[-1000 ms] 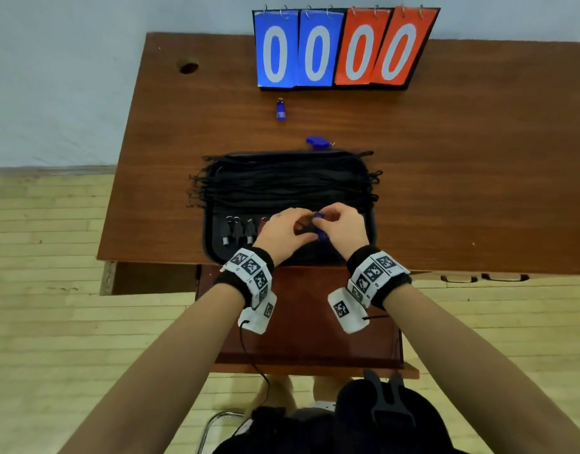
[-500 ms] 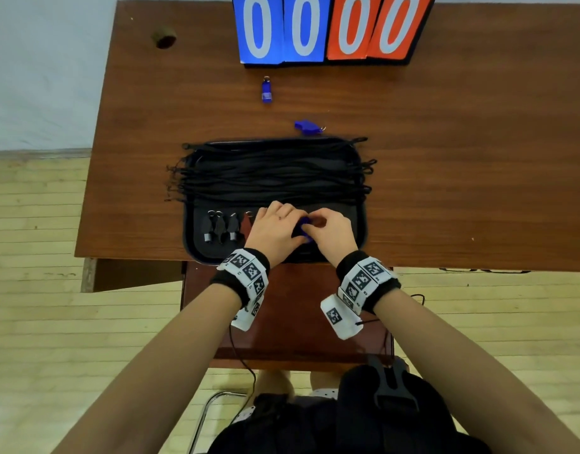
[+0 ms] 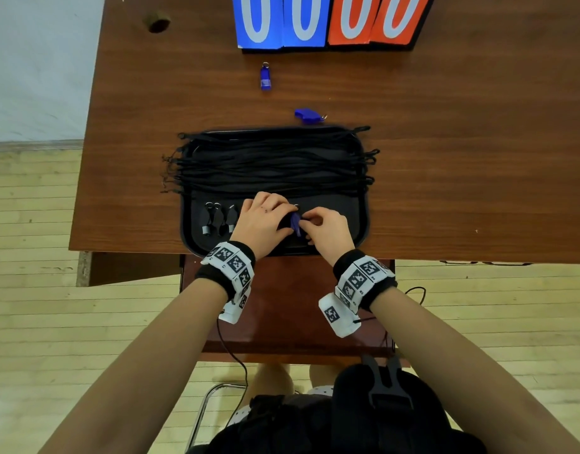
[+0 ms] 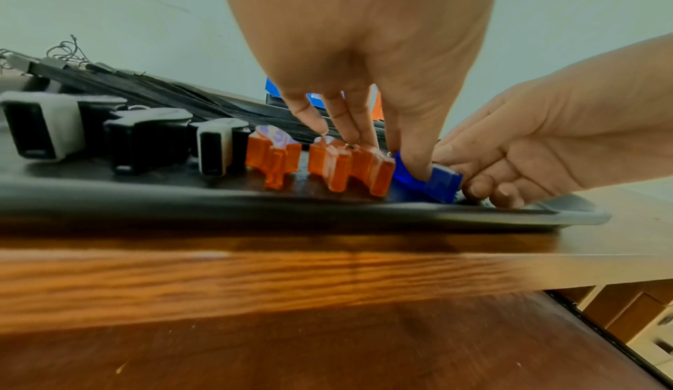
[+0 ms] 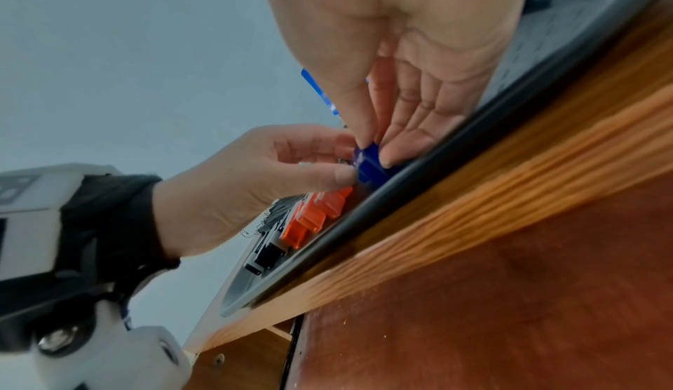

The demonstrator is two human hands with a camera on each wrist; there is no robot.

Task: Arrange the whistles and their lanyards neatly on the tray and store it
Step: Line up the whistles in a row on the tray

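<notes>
- Both hands, left hand (image 3: 260, 221) and right hand (image 3: 326, 229), pinch the small blue plastic whistle (image 4: 426, 181) between their fingers, low over the black plastic tray (image 4: 568, 213).
- Likely light, rigid, slippery; best gripped by its flat sides.

Place: a sports hall or school gym office, as far as the views show.
Scoreboard (image 3: 328, 22): flip-number type at 12 o'clock on the desk, two blue and two red cards, all reading zero.
Desk (image 3: 462, 142): brown wood-grain top with a round cable hole (image 3: 157, 24) at 10 o'clock.
Floor (image 3: 29, 322): pale narrow wooden strips, gym-like.
Wall (image 3: 36, 60): plain light surface at 10 o'clock.
</notes>
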